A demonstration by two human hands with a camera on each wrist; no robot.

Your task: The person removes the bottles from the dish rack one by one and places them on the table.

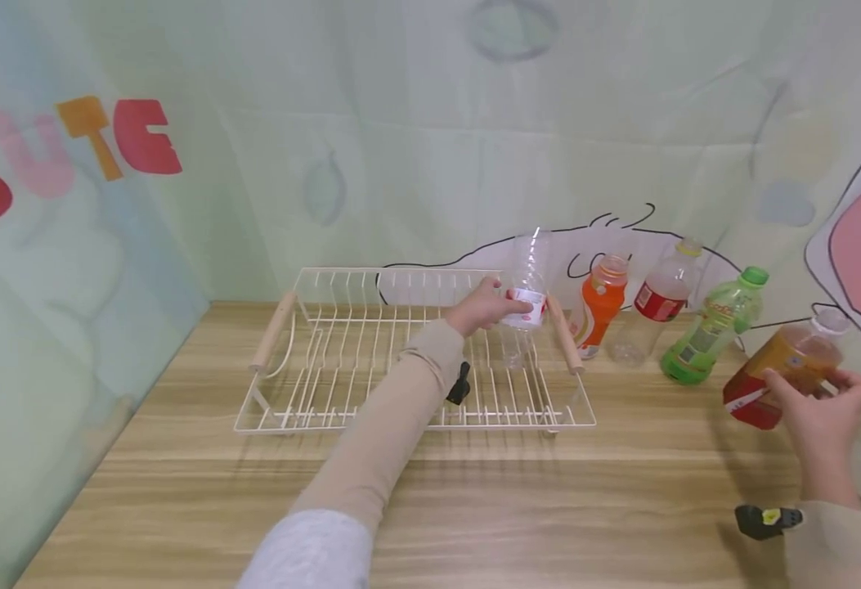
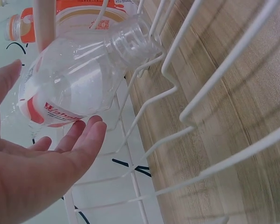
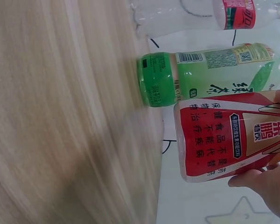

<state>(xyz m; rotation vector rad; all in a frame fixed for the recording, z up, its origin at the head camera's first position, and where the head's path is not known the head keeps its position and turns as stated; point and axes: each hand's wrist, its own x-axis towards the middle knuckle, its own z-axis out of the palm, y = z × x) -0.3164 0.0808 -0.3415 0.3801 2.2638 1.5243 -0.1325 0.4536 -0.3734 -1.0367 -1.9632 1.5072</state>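
Observation:
A clear plastic bottle (image 1: 524,309) with a white and red label stands neck down among the wires of the white dish rack (image 1: 415,427), at its right end. My left hand (image 1: 485,306) is at its label. In the left wrist view the thumb is spread away from the bottle (image 2: 79,84), and the loosely extended fingers lie beside or against it. At the far right, my right hand (image 1: 831,417) grips a red and gold drink bottle (image 1: 783,372) between thumb and fingers. The right wrist view shows that bottle's printed red side (image 3: 210,140), its base facing the table.
Between the rack and my right hand stand an orange bottle (image 1: 602,303), a clear bottle with a red label (image 1: 658,303) and a green bottle (image 1: 713,327). Wooden handles (image 1: 274,331) edge the rack. A printed curtain (image 1: 415,164) hangs behind the wooden table (image 1: 474,507).

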